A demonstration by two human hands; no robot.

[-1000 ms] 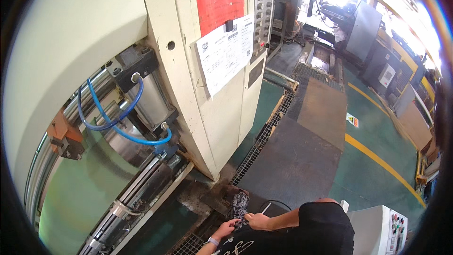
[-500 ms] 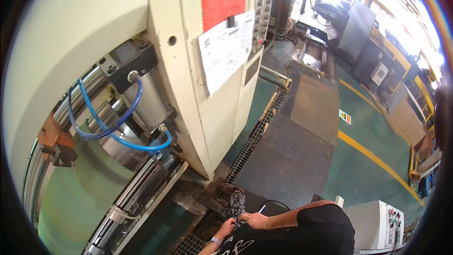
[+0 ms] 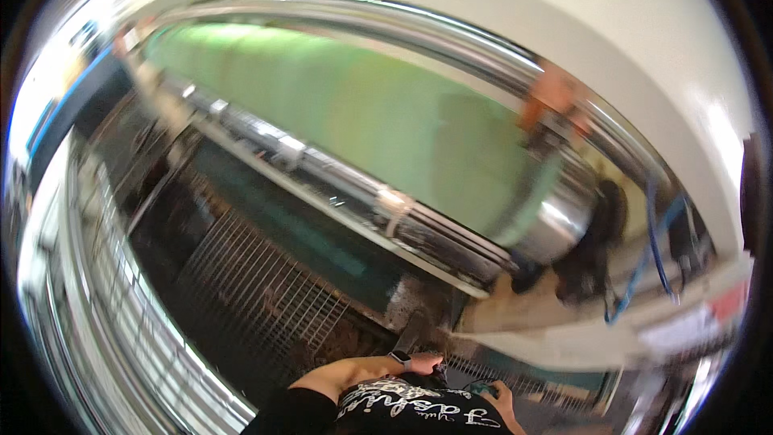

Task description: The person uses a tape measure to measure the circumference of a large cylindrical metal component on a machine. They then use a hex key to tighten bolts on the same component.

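Note:
My left hand (image 3: 424, 364), with a dark watch (image 3: 400, 359) at the wrist, is in front of the black printed shirt (image 3: 403, 407) at the lower edge. Its fingers look curled; a small dark thing beside them is too blurred to name. To its right, my right hand (image 3: 501, 399) bends around a small dark greenish thing (image 3: 481, 388) whose kind I cannot make out. Neither hand touches the large machine ahead. On that machine a wide green roller sheet (image 3: 346, 113) stretches across, with a shiny metal shaft (image 3: 290, 149) along its near side.
Metal grating (image 3: 266, 274) covers part of the floor below the machine. An orange block (image 3: 551, 97) sits on the upper rail, and blue hoses (image 3: 654, 250) hang at the right. Pale rails (image 3: 121, 298) run along the left. Motion smears much of the picture.
My view has swung left from the cabinet and walkway to the long roller. Both hands remain close to my body but are farther apart; the patterned cloth near them is no longer distinct.

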